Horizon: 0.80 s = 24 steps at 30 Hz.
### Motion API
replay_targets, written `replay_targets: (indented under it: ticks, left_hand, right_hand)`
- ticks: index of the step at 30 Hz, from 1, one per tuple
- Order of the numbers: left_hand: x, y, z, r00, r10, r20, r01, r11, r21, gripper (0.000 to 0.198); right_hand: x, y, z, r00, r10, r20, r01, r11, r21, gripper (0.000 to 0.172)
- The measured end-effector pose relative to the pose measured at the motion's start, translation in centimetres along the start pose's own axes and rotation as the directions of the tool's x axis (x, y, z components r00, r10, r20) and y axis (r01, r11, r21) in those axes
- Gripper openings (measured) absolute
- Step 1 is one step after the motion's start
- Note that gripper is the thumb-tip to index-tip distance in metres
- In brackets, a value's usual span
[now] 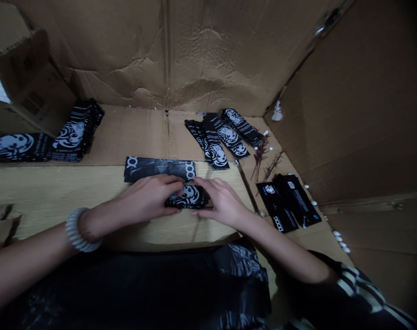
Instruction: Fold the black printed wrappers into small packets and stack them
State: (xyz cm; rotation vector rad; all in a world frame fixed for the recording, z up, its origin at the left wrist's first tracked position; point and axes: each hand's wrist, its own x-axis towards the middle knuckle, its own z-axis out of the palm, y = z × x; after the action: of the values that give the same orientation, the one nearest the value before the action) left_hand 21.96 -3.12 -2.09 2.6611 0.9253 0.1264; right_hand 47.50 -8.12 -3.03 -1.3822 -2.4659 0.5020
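Note:
Both of my hands meet over a small black packet [188, 196] with a white printed figure, lying on the cardboard surface [57, 192]. My left hand [150, 198], with a pale coiled band at the wrist, has its fingers curled onto the packet's left end. The fingers of my right hand [220, 201] press on its right end. Just behind the packet lies a longer black strip [158, 167] with white rings printed at both ends.
A stack of the same black packets [76, 132] sits at the back left. Several more packets [222, 137] fan out at the back right, two [287, 204] lie at the right beside thin dark sticks [265, 160]. Cardboard walls [194, 55] enclose the area. Black plastic [143, 288] covers my lap.

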Motion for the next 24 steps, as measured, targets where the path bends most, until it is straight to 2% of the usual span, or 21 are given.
replay_targets:
  ticks: [3, 8, 12, 15, 20, 24]
  left_hand:
    - [-0.1, 0.4, -0.6, 0.998, -0.041, 0.048, 0.041, 0.999, 0.007, 0.023]
    - [-0.1, 0.9, -1.1, 0.991, -0.109, 0.080, 0.108, 0.994, 0.017, 0.023]
    - [-0.2, 1.3, -1.7, 0.991, -0.093, 0.091, 0.087, 0.994, 0.071, 0.013]
    - [-0.7, 1.0, -1.9, 0.991, -0.088, 0.101, 0.079, 0.993, 0.093, 0.013]
    - [-2.0, -0.3, -1.4, 0.999, -0.019, 0.035, 0.011, 0.979, 0.204, 0.018]
    - [-2.7, -0.8, -0.6, 0.996, 0.076, -0.052, -0.061, 0.968, 0.242, 0.022]
  right_hand:
    - [0.1, -0.4, 0.0, 1.000, -0.004, 0.006, 0.004, 1.000, -0.026, 0.075]
    - [0.3, -0.5, 0.1, 1.000, -0.015, 0.013, 0.015, 1.000, 0.003, 0.080]
    - [0.6, -1.0, 0.3, 1.000, 0.023, 0.018, -0.024, 1.000, 0.019, 0.071]
    - [1.2, -1.7, 0.7, 0.999, 0.033, 0.016, -0.033, 0.999, 0.033, 0.070]
    - [2.6, -3.0, 1.4, 0.994, -0.100, -0.045, 0.100, 0.995, 0.004, 0.077]
    - [3.1, -3.5, 2.0, 0.980, -0.196, -0.034, 0.193, 0.979, -0.069, 0.062]
